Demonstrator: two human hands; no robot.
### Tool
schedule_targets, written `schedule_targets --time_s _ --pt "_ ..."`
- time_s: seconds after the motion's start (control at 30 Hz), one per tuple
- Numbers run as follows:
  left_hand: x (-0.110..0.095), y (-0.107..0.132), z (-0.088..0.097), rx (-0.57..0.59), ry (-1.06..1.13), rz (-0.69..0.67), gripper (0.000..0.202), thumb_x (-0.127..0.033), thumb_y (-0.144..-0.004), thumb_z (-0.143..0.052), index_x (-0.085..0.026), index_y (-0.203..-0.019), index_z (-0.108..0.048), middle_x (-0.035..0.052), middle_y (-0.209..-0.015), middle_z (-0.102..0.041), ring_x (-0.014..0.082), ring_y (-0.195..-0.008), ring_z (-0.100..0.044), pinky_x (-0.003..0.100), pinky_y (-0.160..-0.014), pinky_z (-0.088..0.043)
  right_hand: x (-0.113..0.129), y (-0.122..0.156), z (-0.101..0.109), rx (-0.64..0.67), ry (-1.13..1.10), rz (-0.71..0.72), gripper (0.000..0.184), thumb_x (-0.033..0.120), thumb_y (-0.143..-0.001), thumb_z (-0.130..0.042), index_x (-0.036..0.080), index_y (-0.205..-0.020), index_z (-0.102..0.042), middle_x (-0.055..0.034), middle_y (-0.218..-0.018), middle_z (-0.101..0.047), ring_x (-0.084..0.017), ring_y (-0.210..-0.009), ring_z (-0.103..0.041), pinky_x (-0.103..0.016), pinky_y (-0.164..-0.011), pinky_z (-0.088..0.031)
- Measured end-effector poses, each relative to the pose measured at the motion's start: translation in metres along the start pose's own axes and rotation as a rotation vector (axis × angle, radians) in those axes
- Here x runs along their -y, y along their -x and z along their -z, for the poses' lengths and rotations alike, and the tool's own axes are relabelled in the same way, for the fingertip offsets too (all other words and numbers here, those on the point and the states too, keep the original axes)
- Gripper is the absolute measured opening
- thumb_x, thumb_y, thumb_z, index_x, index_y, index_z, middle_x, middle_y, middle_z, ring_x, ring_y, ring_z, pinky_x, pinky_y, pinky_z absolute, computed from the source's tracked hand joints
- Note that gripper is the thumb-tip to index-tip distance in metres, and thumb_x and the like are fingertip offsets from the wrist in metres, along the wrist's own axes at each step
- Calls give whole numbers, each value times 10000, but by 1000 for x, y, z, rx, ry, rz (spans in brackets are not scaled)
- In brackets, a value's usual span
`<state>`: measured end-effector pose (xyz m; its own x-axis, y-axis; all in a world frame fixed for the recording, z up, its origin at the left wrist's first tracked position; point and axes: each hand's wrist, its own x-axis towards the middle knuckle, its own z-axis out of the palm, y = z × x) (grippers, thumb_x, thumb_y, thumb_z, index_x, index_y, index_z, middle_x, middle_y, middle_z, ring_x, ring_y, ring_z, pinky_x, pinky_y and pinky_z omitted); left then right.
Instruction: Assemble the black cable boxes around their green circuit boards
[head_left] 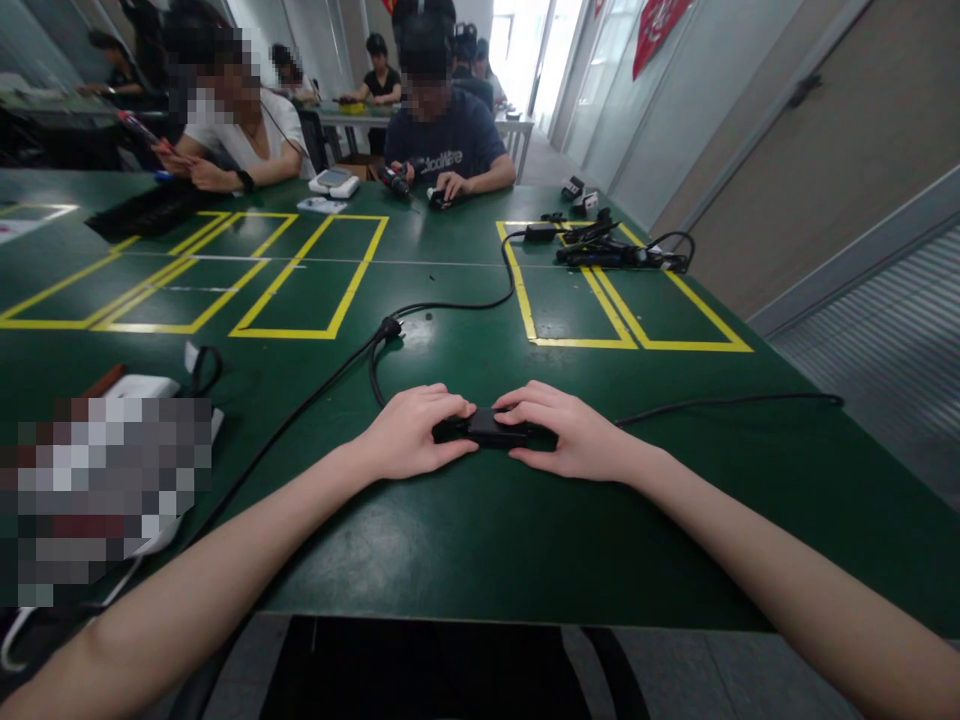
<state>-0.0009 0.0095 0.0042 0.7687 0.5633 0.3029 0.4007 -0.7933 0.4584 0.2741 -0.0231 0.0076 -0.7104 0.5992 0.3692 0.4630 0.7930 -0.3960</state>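
A black power adapter lies on the green table in front of me, between my two hands. My left hand is closed on its left end, thumb below and fingers above. At the other end, my right hand grips it the same way. From the left side a black cable loops up towards a black plug. Another thin cable runs out from behind my right hand to the table's right side.
Yellow tape rectangles mark the table. A bundle of black cables and adapters lies at the back right. A blurred-out item is at my left. Across the table, a person in a dark shirt handles small parts beside a person in white.
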Motion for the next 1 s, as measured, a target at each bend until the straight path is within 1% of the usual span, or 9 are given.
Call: schedule_targets --time_s 0.17,0.3,0.4,0.47,0.57,0.67,0.73,0.9,1.0 --pt "-3 1 -1 -19 -28 30 264 -386 -961 -658 -178 -1122 -661 68 -943 -722 226 -848 -681 330 -738 -539 -4 -1 -6 -19 141 73 323 241 -961 -623 167 -1275 -625 -166 -1176 -740 -282 -1037 -713 -436 -868 -598" --pt "-4 -1 -3 -27 -71 -4 329 -364 -951 -671 -192 -1231 -652 80 -1045 -749 241 -916 -701 359 -820 -561 -4 -1 -7 6 183 57 339 299 -1015 -568 161 -1321 -616 -167 -1187 -749 -284 -1032 -721 -441 -882 -589" --pt "-3 -2 -3 -10 -110 -38 274 -368 -1000 -616 -186 -1194 -680 91 -1041 -764 243 -942 -709 361 -852 -560 -2 -1 -5 34 180 20 330 306 -1038 -533 150 -1316 -619 -155 -1117 -760 -268 -955 -719 -419 -846 -579" --pt "-2 -2 -1 20 -127 -45 293 -419 -1012 -601 -182 -1157 -695 91 -1002 -765 238 -918 -715 340 -824 -556 0 -1 -3 53 171 12 326 315 -1048 -523 146 -1310 -621 -150 -1069 -758 -260 -918 -712 -407 -827 -572" --pt "-3 1 1 58 -117 -20 329 -478 -1014 -592 -197 -1151 -696 59 -924 -767 213 -819 -726 285 -710 -519 1 0 0 71 156 12 330 335 -1063 -511 146 -1310 -620 -150 -1045 -755 -265 -904 -706 -406 -812 -565" --pt "-4 3 1 80 -93 19 335 -491 -1017 -586 -211 -1171 -688 10 -780 -737 183 -667 -698 256 -601 -443 3 0 1 83 160 14 325 339 -1071 -506 151 -1312 -616 -146 -1066 -761 -264 -921 -713 -403 -823 -561" --pt "-6 4 1 85 -85 31 325 -491 -1014 -587 -212 -1144 -691 -10 -706 -703 171 -603 -670 251 -569 -404 3 0 1 82 170 25 319 337 -1073 -506 149 -1305 -616 -141 -1075 -768 -257 -925 -720 -396 -831 -557" --pt "-10 4 1 107 -69 26 286 -460 -988 -623 -200 -1079 -701 -23 -655 -671 167 -569 -642 254 -550 -377 4 0 -1 62 178 71 306 364 -1056 -544 142 -1242 -641 -107 -1001 -787 -234 -825 -726 -347 -737 -521" --pt "-11 3 1 107 -84 6 269 -434 -984 -636 -191 -1076 -708 -4 -730 -703 178 -642 -681 261 -578 -412 4 1 -3 53 218 77 334 425 -1059 -560 154 -1232 -652 -78 -966 -798 -208 -727 -708 -321 -658 -473"
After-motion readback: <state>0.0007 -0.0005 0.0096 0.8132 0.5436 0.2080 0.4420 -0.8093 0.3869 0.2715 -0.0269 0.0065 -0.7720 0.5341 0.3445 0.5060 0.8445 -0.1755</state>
